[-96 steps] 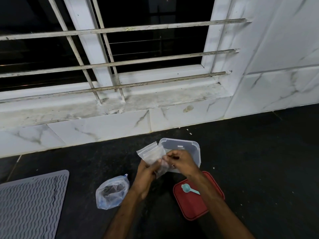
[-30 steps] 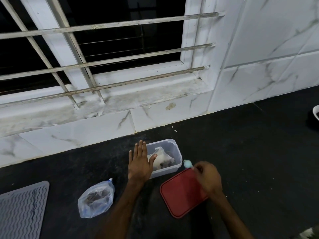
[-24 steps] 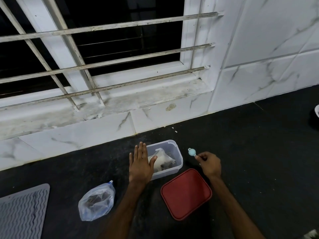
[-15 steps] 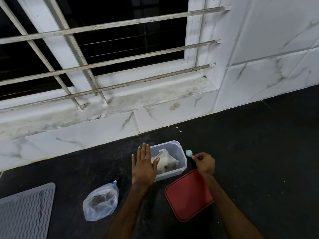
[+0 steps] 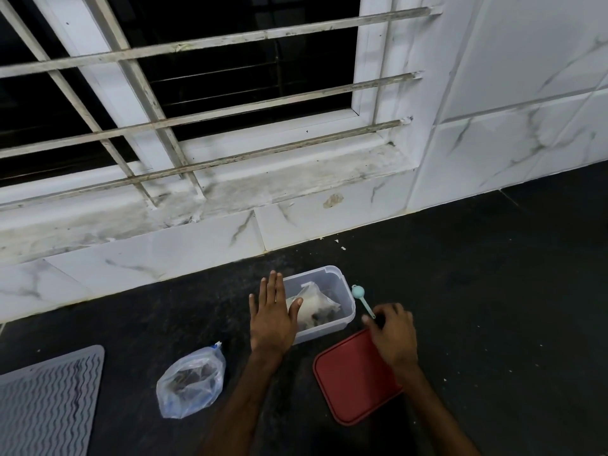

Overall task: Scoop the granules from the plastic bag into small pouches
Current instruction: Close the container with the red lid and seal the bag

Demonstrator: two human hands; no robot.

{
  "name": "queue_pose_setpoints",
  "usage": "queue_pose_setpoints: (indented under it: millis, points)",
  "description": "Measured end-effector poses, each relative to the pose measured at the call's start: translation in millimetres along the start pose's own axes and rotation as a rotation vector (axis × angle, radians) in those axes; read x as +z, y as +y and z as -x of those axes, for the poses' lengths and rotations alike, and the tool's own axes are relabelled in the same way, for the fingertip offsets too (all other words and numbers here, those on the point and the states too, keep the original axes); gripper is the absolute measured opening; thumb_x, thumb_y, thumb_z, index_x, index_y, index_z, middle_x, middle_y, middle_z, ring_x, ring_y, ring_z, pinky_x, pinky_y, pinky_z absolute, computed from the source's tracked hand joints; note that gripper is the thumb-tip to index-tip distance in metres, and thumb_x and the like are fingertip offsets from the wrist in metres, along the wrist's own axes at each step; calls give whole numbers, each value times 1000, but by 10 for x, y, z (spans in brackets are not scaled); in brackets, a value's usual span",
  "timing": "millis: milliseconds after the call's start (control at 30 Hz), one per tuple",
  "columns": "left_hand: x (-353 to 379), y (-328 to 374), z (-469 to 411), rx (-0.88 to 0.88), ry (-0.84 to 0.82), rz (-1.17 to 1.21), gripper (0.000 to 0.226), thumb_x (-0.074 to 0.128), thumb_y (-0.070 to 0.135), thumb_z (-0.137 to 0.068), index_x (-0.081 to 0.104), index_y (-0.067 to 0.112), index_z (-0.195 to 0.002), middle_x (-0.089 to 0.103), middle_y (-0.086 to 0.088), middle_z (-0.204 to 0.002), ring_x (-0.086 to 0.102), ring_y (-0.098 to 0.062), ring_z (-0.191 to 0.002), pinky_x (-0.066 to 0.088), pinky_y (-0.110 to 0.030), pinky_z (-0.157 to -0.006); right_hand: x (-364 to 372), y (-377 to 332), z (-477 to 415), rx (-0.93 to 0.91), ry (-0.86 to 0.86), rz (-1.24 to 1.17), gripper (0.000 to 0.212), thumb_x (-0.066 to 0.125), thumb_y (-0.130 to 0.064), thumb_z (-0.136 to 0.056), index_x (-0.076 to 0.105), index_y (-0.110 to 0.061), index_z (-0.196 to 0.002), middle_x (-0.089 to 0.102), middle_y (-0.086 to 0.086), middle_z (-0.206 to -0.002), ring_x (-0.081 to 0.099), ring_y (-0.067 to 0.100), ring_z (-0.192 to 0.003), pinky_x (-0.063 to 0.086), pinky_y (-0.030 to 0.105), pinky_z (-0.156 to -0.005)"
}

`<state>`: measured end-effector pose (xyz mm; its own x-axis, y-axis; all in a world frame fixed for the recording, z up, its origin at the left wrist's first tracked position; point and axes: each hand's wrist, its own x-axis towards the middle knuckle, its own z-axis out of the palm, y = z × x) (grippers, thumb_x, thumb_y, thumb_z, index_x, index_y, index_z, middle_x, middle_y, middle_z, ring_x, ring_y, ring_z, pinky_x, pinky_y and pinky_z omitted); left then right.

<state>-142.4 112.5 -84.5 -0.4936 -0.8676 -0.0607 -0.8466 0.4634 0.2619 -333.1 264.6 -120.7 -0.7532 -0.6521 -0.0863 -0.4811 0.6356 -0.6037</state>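
Head view, looking down at a dark desk below a barred window and white marble-patterned tiles. The left hand lies flat with fingers spread and straight, palm down across the left edge of a clear plastic container, gripping nothing. Inside that container sit small clear pouches, with dark granules showing at the bottom; how many pouches there are is hard to tell. The right hand is curled, its fingertips pinched on the handle end of a small light-blue scoop, whose round bowl points away from the person, just beside the container's right wall. Whether the scoop rests on the desk or is lifted off it is unclear. Under the right hand's wrist lies a red lid, flat on the desk. To the left of the left forearm sits the plastic bag, slumped, with dark granules inside. A grey wavy-ribbed mat fills the lower left corner.
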Motion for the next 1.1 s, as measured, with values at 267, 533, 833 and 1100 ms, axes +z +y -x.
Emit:
queue_pose_setpoints:
  millis: [267, 533, 833, 1100]
  points:
    - [19, -5, -12, 10, 3, 107, 69, 21, 54, -100, 1, 19, -156, -4, 3, -165, -7, -15, -151, 1, -37, -124, -189, 66, 254, 30, -451, 354, 104, 87, -45, -60, 31, -29, -146, 33, 0, -144, 32, 27, -134, 37, 53, -107]
    - [24, -125, 65, -27, 39, 546, 63, 33, 44, -102, 13, 21, -156, 5, 8, -164, 6, -11, -151, 16, -36, -123, -1291, -226, 181, -236, -545, 125, 32, 80, -11, -72, 57, -33, -70, 63, -9, -76, 56, -1, -72, 44, 20, -70]
    - [-140, -77, 115, -220, 64, 1100, 55, 34, 52, -100, 38, 29, -149, 36, 7, -156, 34, -11, -142, 26, -38, -120, -1133, -785, 268, -815, 51, -226, 18, 46, -18, -94, 63, -21, -100, 66, -4, -106, 58, 13, -108, 43, 26, -98]
    - [-154, -296, 64, -375, -42, 1397, 66, 30, 73, -88, 71, 26, -111, 74, -4, -110, 68, -22, -107, 51, -46, -99, -208, -609, -138, -932, -203, 109, 51, 51, 11, -67, 56, -23, -106, 52, -9, -137, 27, 4, -141, 34, 46, -112]
